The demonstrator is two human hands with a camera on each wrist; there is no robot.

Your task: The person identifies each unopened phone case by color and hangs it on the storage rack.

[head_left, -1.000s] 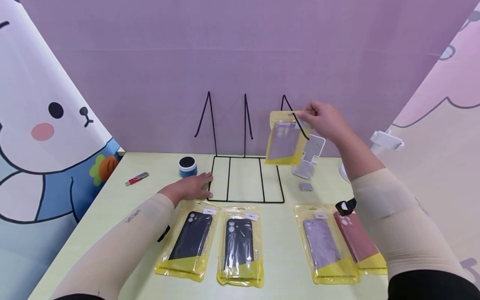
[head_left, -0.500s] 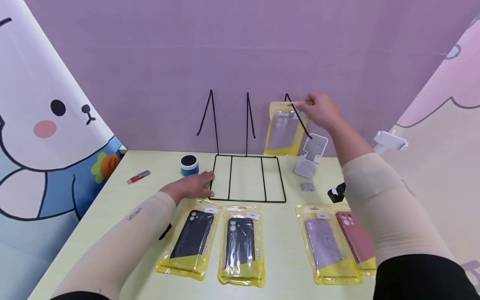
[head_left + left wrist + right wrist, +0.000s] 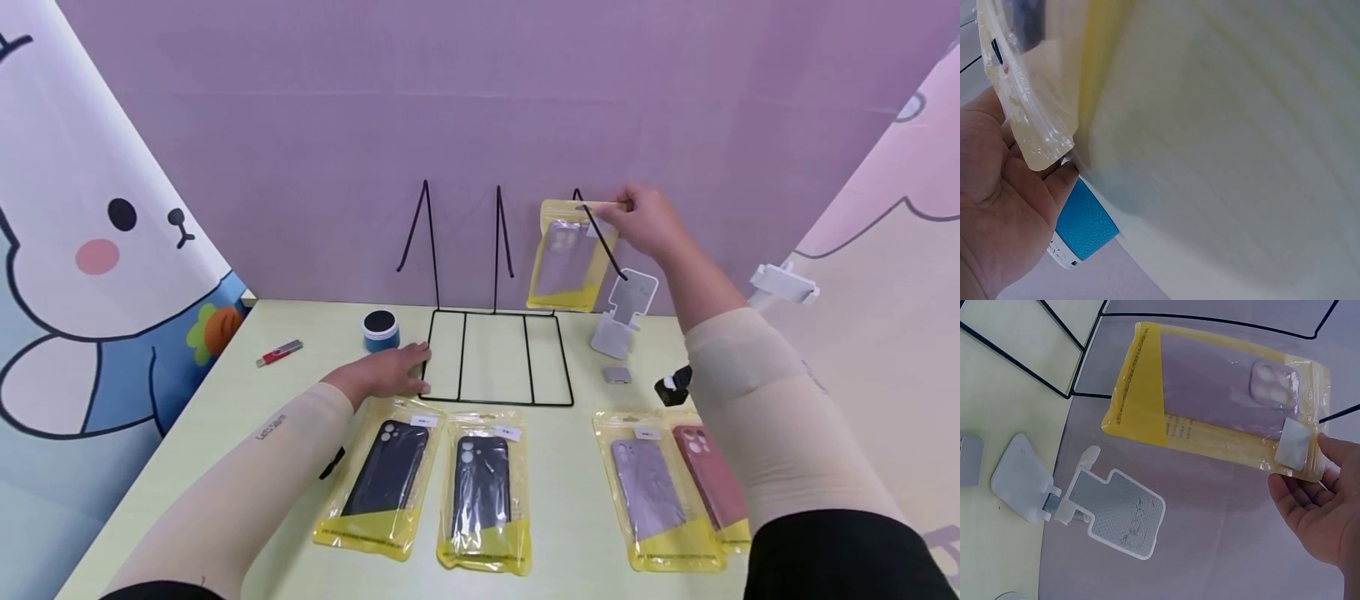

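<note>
My right hand [image 3: 647,223] pinches the top corner of a purple phone case in a yellow-edged clear bag [image 3: 564,260]. The bag hangs upright at the right arm of a black wire display rack [image 3: 495,403]. In the right wrist view the wire hook [image 3: 1338,414] meets the top edge of the bag, near my thumb. Across the rack base, my left hand [image 3: 384,372] rests at the left wire with its fingers fairly straight. In the left wrist view a bag corner [image 3: 1047,140] overlaps that hand's fingers.
Two bagged black cases [image 3: 392,467] lie in front of the rack. A bagged purple case [image 3: 648,487] and a red one [image 3: 711,475] lie front right. Around the rack stand a blue jar-shaped device [image 3: 381,331], a white phone stand [image 3: 628,308], and a red USB stick [image 3: 280,352].
My right hand has raised the bagged purple case slightly, then held it nearly still at the right hook. The left hand has stayed at the rack's left side.
</note>
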